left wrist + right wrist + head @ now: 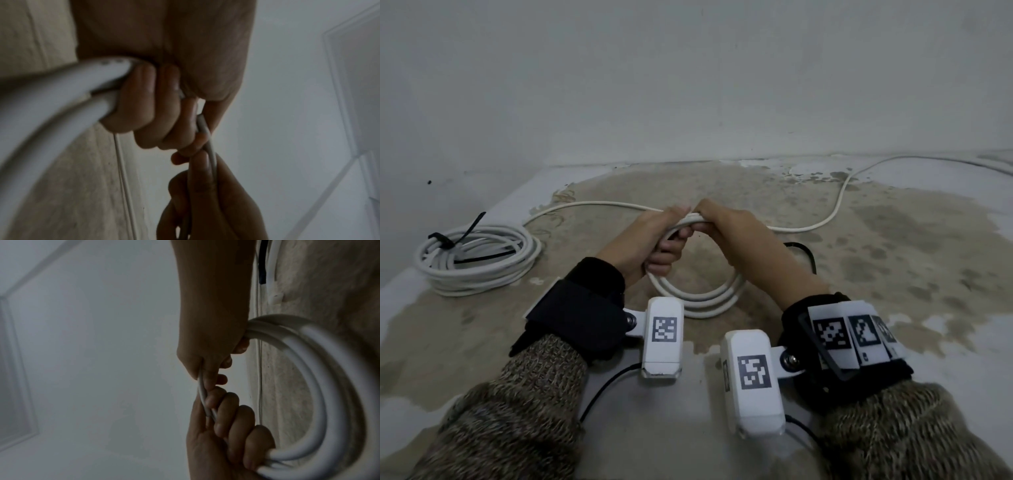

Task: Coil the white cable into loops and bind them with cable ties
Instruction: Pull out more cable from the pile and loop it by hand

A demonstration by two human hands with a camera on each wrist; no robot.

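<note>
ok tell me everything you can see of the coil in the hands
The coil is thick white round cable, smooth like plastic, wound into about three loops and not yet tied. The left hand and right hand grip its top side by side, so it hangs upright with its bottom near the floor. Loose cable trails away on both sides.

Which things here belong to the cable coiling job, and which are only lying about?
Job:
- white cable loops, gripped by left hand and right hand
- loose white cable on floor

Lying about:
- finished coil with black ties
- thin black wire
</note>
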